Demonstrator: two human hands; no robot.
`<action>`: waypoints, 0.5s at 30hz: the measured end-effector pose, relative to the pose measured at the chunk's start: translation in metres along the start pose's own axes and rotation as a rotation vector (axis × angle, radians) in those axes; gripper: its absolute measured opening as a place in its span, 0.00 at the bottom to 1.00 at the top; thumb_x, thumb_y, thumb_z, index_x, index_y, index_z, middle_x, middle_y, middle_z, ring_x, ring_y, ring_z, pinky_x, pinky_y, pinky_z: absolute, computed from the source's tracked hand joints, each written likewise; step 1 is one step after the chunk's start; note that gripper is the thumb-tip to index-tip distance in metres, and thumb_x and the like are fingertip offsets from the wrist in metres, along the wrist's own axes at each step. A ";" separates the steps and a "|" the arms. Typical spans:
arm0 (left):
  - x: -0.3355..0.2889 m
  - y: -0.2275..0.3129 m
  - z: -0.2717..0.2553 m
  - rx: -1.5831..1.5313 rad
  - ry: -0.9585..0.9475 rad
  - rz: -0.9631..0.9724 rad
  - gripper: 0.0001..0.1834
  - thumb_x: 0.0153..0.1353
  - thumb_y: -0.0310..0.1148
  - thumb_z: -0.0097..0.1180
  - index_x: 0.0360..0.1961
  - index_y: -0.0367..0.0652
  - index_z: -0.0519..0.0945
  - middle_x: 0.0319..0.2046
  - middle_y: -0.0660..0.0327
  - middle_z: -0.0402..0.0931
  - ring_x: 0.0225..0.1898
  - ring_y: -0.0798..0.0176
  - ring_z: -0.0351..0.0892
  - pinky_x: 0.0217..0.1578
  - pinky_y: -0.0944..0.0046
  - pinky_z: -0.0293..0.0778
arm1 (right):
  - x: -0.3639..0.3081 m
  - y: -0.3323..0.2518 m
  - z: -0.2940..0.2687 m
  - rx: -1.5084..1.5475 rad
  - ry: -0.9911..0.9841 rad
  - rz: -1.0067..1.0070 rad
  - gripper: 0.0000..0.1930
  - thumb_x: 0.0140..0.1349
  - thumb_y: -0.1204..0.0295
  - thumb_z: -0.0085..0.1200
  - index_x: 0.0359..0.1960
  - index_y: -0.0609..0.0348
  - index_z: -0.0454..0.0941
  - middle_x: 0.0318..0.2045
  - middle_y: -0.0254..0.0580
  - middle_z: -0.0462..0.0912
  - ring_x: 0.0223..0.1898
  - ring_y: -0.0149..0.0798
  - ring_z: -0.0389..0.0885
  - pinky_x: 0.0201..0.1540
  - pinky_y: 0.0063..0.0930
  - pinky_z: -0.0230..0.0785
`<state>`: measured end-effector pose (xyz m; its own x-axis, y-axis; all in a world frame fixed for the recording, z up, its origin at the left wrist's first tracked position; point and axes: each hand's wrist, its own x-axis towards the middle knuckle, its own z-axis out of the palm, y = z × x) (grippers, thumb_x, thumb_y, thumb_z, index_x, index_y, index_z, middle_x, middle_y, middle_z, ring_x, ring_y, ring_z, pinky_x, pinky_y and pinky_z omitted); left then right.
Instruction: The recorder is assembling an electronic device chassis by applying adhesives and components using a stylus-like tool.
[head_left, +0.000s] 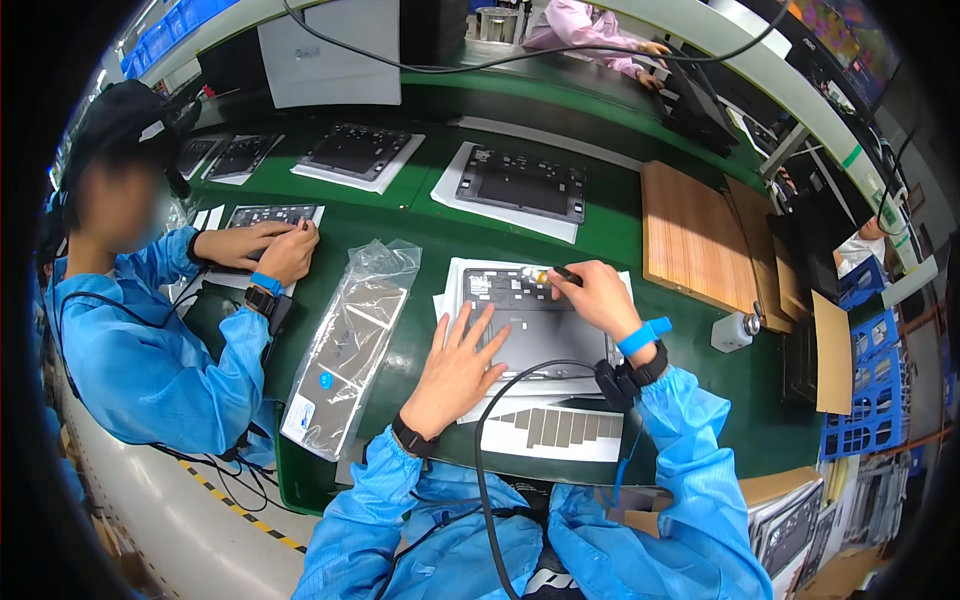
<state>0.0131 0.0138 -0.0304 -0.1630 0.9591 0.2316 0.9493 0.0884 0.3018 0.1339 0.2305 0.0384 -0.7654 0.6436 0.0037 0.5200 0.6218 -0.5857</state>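
Observation:
In front of me a grey tablet back housing (545, 340) lies on white sheets (452, 285). Small black and white patches are scattered along its far part. My left hand (455, 365) rests on the housing's left side with fingers spread, holding nothing. At the far edge my right hand (598, 298) grips a dark pen-shaped tool (566, 274) between thumb and fingers. The tool's tip is over the housing, next to a small yellowish and white spot, too small to make out. Just nearer to me lies a white sheet of grey adhesive strips (560, 427), several of them stepped in length.
A clear plastic bag of flat grey pieces (345, 350) lies left. Farther back sits another tablet housing (525, 185) on white paper. Wooden boards (695, 235) and a white bottle (735, 331) stand right. A co-worker in blue (160, 340) works at the left. A black cable (482, 450) crosses before me.

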 end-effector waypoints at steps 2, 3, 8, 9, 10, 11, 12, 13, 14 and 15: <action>0.000 0.000 0.003 -0.042 0.008 -0.006 0.27 0.66 0.41 0.54 0.66 0.52 0.70 0.71 0.52 0.56 0.72 0.41 0.51 0.68 0.37 0.52 | 0.014 0.020 0.022 -0.006 0.006 -0.020 0.19 0.65 0.57 0.55 0.23 0.57 0.85 0.15 0.45 0.78 0.22 0.48 0.79 0.29 0.38 0.69; 0.001 0.001 0.003 -0.076 0.013 -0.014 0.27 0.66 0.42 0.54 0.66 0.52 0.71 0.71 0.53 0.56 0.73 0.41 0.51 0.69 0.38 0.51 | 0.020 0.028 0.029 -0.004 0.013 -0.043 0.20 0.65 0.55 0.55 0.22 0.56 0.85 0.15 0.45 0.78 0.22 0.48 0.80 0.29 0.40 0.68; 0.003 -0.002 0.003 -0.101 0.023 -0.008 0.27 0.64 0.41 0.58 0.64 0.52 0.72 0.71 0.53 0.58 0.72 0.42 0.52 0.68 0.40 0.54 | 0.029 0.017 0.036 0.013 -0.064 0.073 0.19 0.64 0.56 0.56 0.22 0.55 0.85 0.16 0.46 0.80 0.24 0.50 0.80 0.31 0.43 0.70; 0.004 -0.002 0.003 -0.094 0.024 -0.007 0.28 0.63 0.40 0.59 0.64 0.52 0.72 0.70 0.53 0.58 0.72 0.42 0.53 0.68 0.41 0.55 | 0.031 0.018 0.040 0.004 -0.027 0.018 0.19 0.64 0.56 0.56 0.22 0.55 0.85 0.16 0.46 0.80 0.24 0.51 0.81 0.31 0.44 0.70; 0.003 -0.003 0.002 -0.086 0.021 -0.009 0.28 0.61 0.39 0.60 0.64 0.52 0.73 0.70 0.52 0.58 0.71 0.42 0.54 0.68 0.42 0.55 | 0.031 0.016 0.044 -0.001 0.008 -0.036 0.18 0.64 0.57 0.56 0.21 0.55 0.85 0.16 0.47 0.80 0.25 0.51 0.81 0.31 0.44 0.70; 0.002 -0.004 0.002 -0.090 0.016 -0.011 0.28 0.61 0.39 0.60 0.64 0.52 0.73 0.70 0.52 0.58 0.71 0.42 0.54 0.68 0.42 0.55 | 0.030 0.015 0.042 -0.001 0.003 -0.031 0.18 0.64 0.57 0.56 0.21 0.55 0.85 0.16 0.47 0.80 0.25 0.51 0.81 0.31 0.44 0.70; 0.001 -0.003 0.002 -0.083 0.019 -0.023 0.29 0.61 0.40 0.61 0.64 0.52 0.73 0.70 0.52 0.59 0.71 0.43 0.54 0.68 0.43 0.56 | 0.029 0.014 0.037 -0.086 -0.007 -0.008 0.18 0.63 0.57 0.56 0.21 0.55 0.85 0.17 0.47 0.80 0.25 0.52 0.81 0.32 0.45 0.70; 0.001 -0.004 0.002 -0.076 0.025 -0.036 0.29 0.60 0.40 0.61 0.64 0.52 0.73 0.70 0.52 0.59 0.71 0.43 0.55 0.68 0.43 0.56 | 0.030 0.012 0.031 -0.173 -0.016 0.011 0.18 0.63 0.58 0.56 0.21 0.55 0.85 0.17 0.48 0.81 0.26 0.53 0.81 0.32 0.45 0.71; 0.001 -0.005 0.003 -0.079 0.023 -0.038 0.29 0.60 0.40 0.61 0.64 0.52 0.73 0.70 0.52 0.59 0.71 0.43 0.55 0.68 0.43 0.56 | 0.031 0.012 0.027 -0.164 -0.040 0.033 0.17 0.62 0.58 0.57 0.22 0.56 0.85 0.18 0.49 0.81 0.27 0.55 0.82 0.33 0.46 0.71; 0.000 -0.006 0.003 -0.092 0.029 -0.032 0.29 0.60 0.40 0.61 0.64 0.52 0.73 0.70 0.52 0.59 0.71 0.43 0.55 0.68 0.43 0.56 | 0.031 0.013 0.030 -0.165 -0.045 0.034 0.17 0.62 0.58 0.57 0.22 0.56 0.85 0.18 0.49 0.81 0.27 0.55 0.82 0.33 0.46 0.71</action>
<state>0.0087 0.0140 -0.0354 -0.2016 0.9478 0.2471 0.9149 0.0922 0.3930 0.1056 0.2449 0.0070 -0.7606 0.6471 -0.0518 0.5981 0.6675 -0.4435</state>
